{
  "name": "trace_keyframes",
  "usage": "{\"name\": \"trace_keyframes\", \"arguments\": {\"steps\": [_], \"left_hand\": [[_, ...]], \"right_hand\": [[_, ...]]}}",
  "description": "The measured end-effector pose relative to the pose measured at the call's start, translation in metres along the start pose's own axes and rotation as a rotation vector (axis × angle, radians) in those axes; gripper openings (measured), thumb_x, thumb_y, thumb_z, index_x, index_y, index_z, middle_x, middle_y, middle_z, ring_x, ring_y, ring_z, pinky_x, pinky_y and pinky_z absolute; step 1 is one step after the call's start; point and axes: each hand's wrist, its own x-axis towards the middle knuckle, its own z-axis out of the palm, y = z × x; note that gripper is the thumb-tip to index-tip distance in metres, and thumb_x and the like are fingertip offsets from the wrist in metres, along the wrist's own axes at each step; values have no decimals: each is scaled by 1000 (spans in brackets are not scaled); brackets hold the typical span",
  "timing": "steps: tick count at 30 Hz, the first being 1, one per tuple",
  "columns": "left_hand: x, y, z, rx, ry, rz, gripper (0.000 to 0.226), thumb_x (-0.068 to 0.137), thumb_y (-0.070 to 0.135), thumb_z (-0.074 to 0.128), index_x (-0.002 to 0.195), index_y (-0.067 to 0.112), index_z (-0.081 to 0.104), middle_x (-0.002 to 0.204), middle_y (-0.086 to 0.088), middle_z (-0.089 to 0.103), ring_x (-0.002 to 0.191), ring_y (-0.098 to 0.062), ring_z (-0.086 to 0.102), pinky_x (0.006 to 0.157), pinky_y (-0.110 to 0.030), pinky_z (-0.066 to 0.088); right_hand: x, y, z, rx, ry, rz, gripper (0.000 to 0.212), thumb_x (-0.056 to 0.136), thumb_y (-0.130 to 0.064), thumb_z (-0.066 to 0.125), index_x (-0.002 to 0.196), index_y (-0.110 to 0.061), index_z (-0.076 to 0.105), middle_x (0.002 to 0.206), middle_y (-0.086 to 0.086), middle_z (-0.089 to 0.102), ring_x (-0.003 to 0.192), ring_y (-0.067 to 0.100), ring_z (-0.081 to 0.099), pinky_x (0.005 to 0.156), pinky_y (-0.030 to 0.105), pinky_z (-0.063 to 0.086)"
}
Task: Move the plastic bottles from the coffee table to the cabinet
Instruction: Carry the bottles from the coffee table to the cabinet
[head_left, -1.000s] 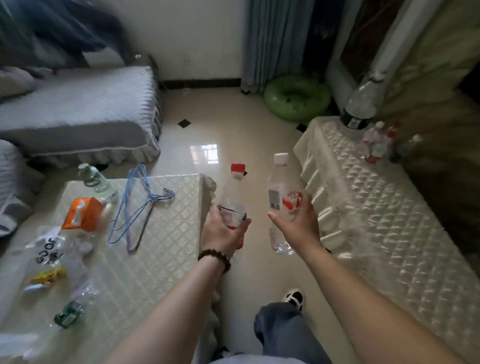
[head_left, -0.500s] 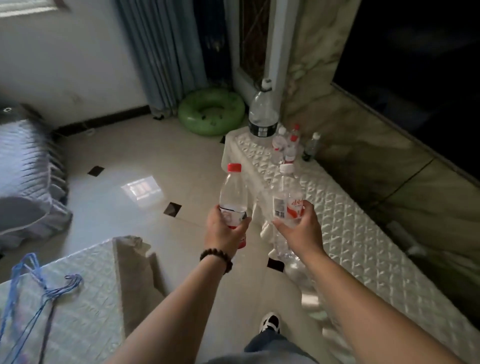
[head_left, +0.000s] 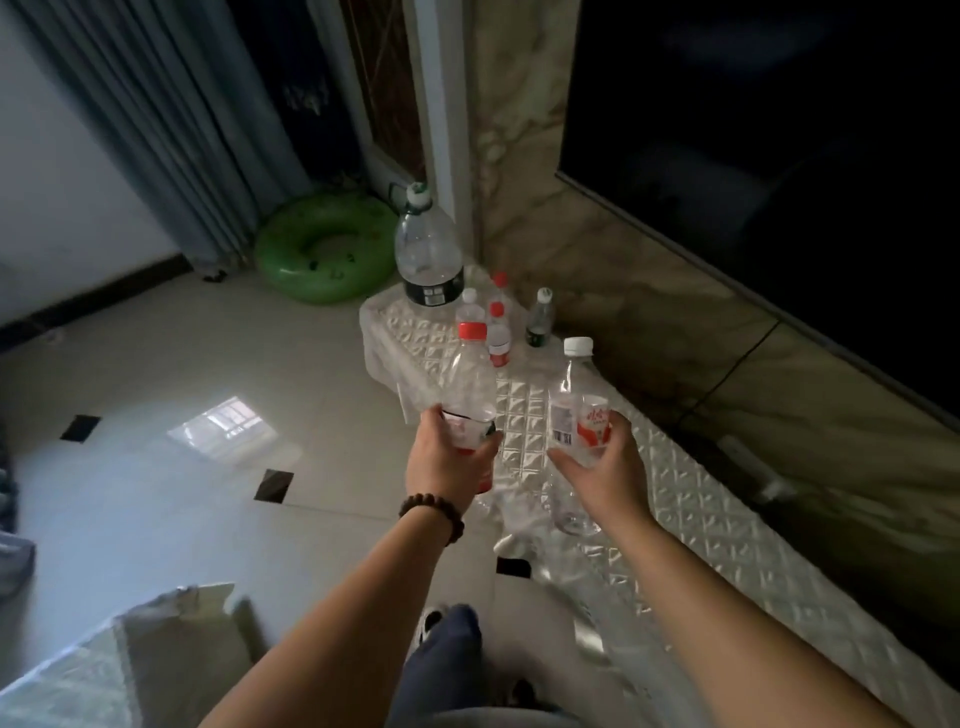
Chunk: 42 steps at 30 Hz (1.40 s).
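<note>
head view: left hand (head_left: 449, 460) wrapped round red-cap bottle (head_left: 470, 387); right hand (head_left: 602, 462) wrapped round white-cap bottle (head_left: 574, 415); both upright, held above cabinet (head_left: 727, 525) edge. cluster (head_left: 493, 327) of bottles stands at far end by big bottle (head_left: 428, 254). risk: light empties set down too close could topple cluster, or slide off the glossy quilted cover.

A green swim ring (head_left: 326, 248) lies on the tiled floor (head_left: 156, 364) (beside grey curtains (head_left: 156, 130)); dark screen (head_left: 779, 130) above.
</note>
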Motion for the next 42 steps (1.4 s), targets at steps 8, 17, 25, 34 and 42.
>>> {"name": "trace_keyframes", "arguments": {"steps": [8, 17, 25, 34, 42], "left_hand": [[92, 18, 44, 59, -154, 58, 53, 67, 50, 77, 105, 28, 47, 100, 4, 63, 85, -13, 62, 74, -37, 56], [211, 23, 72, 140, -301, 66, 76, 68, 45, 79, 131, 21, 44, 124, -2, 51, 104, -21, 55, 86, -31, 48], [279, -17, 127, 174, -337, -3, 71, 59, 43, 82, 120, 26, 49, 110, 2, 60, 99, -22, 57, 82, -41, 53], [321, -81, 177, 67, -139, -144, 78, 61, 23, 86, 127, 23, 43, 123, -2, 52, 111, -24, 54, 92, -45, 50], [347, -130, 205, 50, -45, -138, 72, 66, 23, 83, 124, 34, 42, 119, 7, 56, 107, -17, 57, 87, -44, 53]], "right_hand": [[73, 8, 8, -2, 134, 142, 80, 70, -37, 80, 134, -16, 37, 129, 7, 53, 111, 23, 56, 86, 28, 45], [170, -4, 49, -20, 195, 259, 80, 72, -36, 79, 136, -15, 36, 130, 7, 52, 112, 23, 56, 88, 32, 48], [248, 25, 88, -9, 215, 333, 70, 69, -25, 82, 127, -14, 43, 119, 4, 55, 105, 20, 57, 80, 27, 44], [319, 87, 153, 26, 3, 318, 81, 67, -22, 82, 134, -25, 36, 123, -3, 57, 107, 15, 58, 91, 33, 49], [358, 122, 198, 12, -53, 241, 76, 69, -23, 82, 133, -27, 39, 132, -1, 54, 117, 17, 53, 90, 26, 43]]}}
